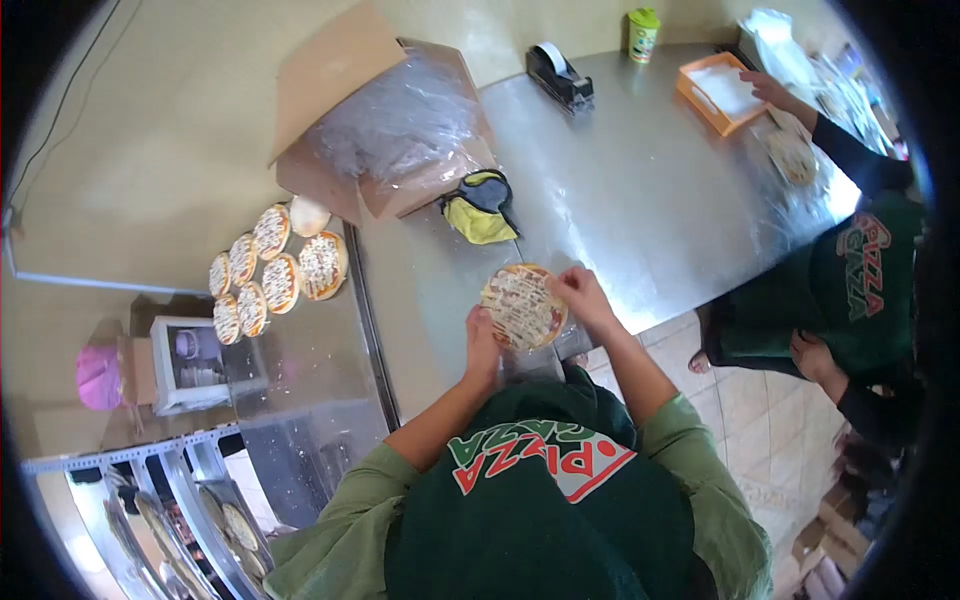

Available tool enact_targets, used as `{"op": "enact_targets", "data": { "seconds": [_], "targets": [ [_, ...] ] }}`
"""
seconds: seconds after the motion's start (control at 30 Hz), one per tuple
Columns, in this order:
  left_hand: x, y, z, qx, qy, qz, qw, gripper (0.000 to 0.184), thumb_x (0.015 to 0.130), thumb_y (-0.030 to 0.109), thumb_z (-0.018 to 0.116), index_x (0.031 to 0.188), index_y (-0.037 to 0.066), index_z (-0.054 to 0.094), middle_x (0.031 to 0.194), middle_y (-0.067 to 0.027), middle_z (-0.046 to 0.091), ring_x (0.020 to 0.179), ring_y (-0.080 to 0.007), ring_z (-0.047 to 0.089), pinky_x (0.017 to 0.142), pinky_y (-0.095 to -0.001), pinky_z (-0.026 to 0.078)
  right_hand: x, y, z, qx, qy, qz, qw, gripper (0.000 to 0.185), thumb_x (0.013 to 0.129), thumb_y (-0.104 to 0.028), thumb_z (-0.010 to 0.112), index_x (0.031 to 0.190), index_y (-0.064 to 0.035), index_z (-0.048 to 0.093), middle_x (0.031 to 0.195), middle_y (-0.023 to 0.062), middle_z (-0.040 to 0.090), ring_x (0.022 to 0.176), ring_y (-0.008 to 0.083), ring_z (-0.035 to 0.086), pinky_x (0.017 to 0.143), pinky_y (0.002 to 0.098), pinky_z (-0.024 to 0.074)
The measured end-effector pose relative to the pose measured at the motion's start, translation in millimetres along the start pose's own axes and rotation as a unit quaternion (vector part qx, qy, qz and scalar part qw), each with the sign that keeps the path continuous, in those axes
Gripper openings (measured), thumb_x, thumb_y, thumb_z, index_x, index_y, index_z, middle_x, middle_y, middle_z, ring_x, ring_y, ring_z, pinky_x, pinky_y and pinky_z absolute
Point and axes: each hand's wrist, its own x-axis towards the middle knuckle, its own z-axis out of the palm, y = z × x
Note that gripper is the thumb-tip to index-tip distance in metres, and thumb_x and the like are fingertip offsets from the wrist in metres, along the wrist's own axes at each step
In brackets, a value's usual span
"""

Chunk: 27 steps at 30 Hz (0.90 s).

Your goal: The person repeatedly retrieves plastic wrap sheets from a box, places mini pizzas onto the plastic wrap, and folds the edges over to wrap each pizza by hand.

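Note:
A small topped pizza (522,308) is held up in front of my body, over the near edge of the metal table (640,190). My left hand (482,345) grips its left edge, and my right hand (583,298) pinches its upper right edge. Shredded white topping covers its face. Beyond it on the table lies a yellow and grey cloth item (480,208). Several similar pizzas (281,282) stand grouped on the surface to the left, beside a plain round base (309,215).
A cardboard box (340,90) of clear plastic bags, a tape dispenser (560,78), a green-lidded container (643,36) and an orange tray (722,94) stand farther back. At right, a co-worker (840,270) reaches toward the tray, near a wrapped pizza (791,157). A rack (165,510) stands lower left.

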Motion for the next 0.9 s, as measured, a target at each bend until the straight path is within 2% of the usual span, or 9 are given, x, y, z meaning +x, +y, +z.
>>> {"op": "enact_targets", "data": {
  "seconds": [0.1,0.2,0.27,0.43,0.57,0.67,0.73,0.77,0.9],
  "targets": [
    [5,-5,33,0.001,0.031,0.031,0.999,0.055,0.091,0.025,0.043,0.133,-0.003,0.022,0.127,-0.0167,0.038,0.116,-0.0227,0.039,0.098,-0.0317,0.031,-21,-27,-3,-0.104,0.071,-0.044,0.991,0.041,0.074,-0.032,0.063,0.103,-0.0036,0.054,0.106,0.0175,0.053,0.100,0.0324,0.050,0.085,0.0389,0.0412],
    [-2,26,89,-0.042,-0.076,0.002,0.996,0.052,0.090,0.021,0.046,0.131,0.000,0.022,0.119,-0.0111,0.046,0.105,-0.0176,0.048,0.089,-0.0303,0.039,-13,-12,-31,-0.142,0.174,-0.125,0.967,0.044,0.075,-0.022,0.062,0.113,-0.0056,0.049,0.108,0.0175,0.052,0.102,0.0350,0.048,0.088,0.0436,0.0385],
    [0,39,117,-0.021,-0.184,0.056,0.981,0.059,0.088,0.019,0.050,0.133,-0.003,0.019,0.127,-0.0129,0.041,0.117,-0.0218,0.040,0.099,-0.0322,0.030,4,10,-71,-0.156,0.274,-0.193,0.929,0.048,0.076,-0.015,0.061,0.119,-0.0041,0.044,0.112,0.0195,0.050,0.106,0.0369,0.045,0.093,0.0422,0.0354],
    [30,107,119,0.080,0.063,0.350,0.931,0.059,0.086,0.019,0.055,0.133,-0.001,0.025,0.132,-0.0159,0.033,0.123,-0.0242,0.031,0.103,-0.0356,0.022,1,9,-143,-0.214,0.375,-0.166,0.887,0.047,0.079,-0.013,0.060,0.122,-0.0052,0.043,0.124,0.0221,0.042,0.117,0.0373,0.039,0.097,0.0426,0.0325],
    [26,213,60,0.414,0.336,0.535,0.655,0.050,0.082,0.024,0.060,0.120,0.000,0.038,0.115,-0.0136,0.046,0.110,-0.0242,0.041,0.094,-0.0390,0.031,-2,3,-137,-0.206,0.355,-0.181,0.894,0.042,0.079,-0.010,0.059,0.119,-0.0048,0.046,0.123,0.0216,0.042,0.115,0.0370,0.040,0.096,0.0420,0.0331],
    [69,235,17,0.509,0.264,0.524,0.630,0.049,0.078,0.020,0.064,0.115,-0.002,0.041,0.104,-0.0149,0.049,0.093,-0.0241,0.048,0.085,-0.0407,0.037,-3,-26,-106,-0.171,0.303,-0.242,0.906,0.038,0.078,-0.008,0.058,0.116,-0.0043,0.048,0.121,0.0205,0.044,0.114,0.0361,0.041,0.096,0.0412,0.0333],
    [99,247,12,0.118,0.216,0.409,0.879,0.047,0.079,0.022,0.064,0.112,-0.001,0.042,0.099,-0.0112,0.052,0.087,-0.0198,0.050,0.077,-0.0371,0.041,-4,-65,-79,-0.143,0.254,-0.277,0.916,0.036,0.078,-0.006,0.057,0.113,-0.0040,0.049,0.119,0.0195,0.045,0.113,0.0351,0.042,0.096,0.0401,0.0337],
    [106,250,10,-0.094,0.171,0.312,0.930,0.046,0.079,0.023,0.064,0.111,-0.001,0.042,0.096,-0.0093,0.053,0.084,-0.0176,0.052,0.074,-0.0353,0.043,-8,-87,-63,-0.128,0.225,-0.286,0.923,0.035,0.078,-0.004,0.057,0.112,-0.0039,0.049,0.118,0.0188,0.046,0.112,0.0344,0.043,0.096,0.0393,0.0340],
    [94,262,20,-0.144,0.103,0.217,0.960,0.036,0.083,0.026,0.060,0.105,0.000,0.049,0.092,-0.0053,0.055,0.076,-0.0141,0.054,0.063,-0.0270,0.045,-18,-172,-2,-0.058,0.124,-0.390,0.911,0.030,0.078,0.001,0.055,0.107,-0.0031,0.052,0.111,0.0169,0.051,0.106,0.0319,0.049,0.090,0.0361,0.0396]
  ]
}}
